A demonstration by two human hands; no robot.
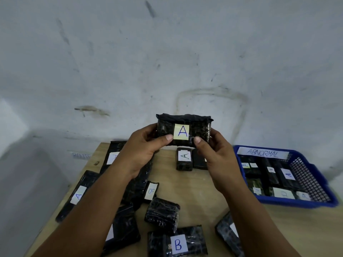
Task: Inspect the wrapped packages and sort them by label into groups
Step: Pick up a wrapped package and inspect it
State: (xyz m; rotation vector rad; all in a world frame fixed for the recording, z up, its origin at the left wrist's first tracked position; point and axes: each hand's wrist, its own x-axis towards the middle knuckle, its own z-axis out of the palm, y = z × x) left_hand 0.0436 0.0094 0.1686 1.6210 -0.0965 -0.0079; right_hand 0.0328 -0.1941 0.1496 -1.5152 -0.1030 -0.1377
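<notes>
- Black plastic-wrapped rectangular package (183,129) with pale label "A", raised above the wooden worktop (194,186), gripped at both ends by left hand (143,151) and right hand (215,154) fingers.
- Blue mesh plastic basket (306,175) tagged "ABNORMAL" holds labelled black packages.

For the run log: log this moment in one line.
left hand + right hand: hold A-labelled package | raised above table | phase: inspect

Sorting room, scuffed wall (167,52), "ABNORMAL" basket (315,182)

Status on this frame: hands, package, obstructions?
Left hand and right hand grip package, label A facing camera. Held above table. Nothing in the way.
</notes>
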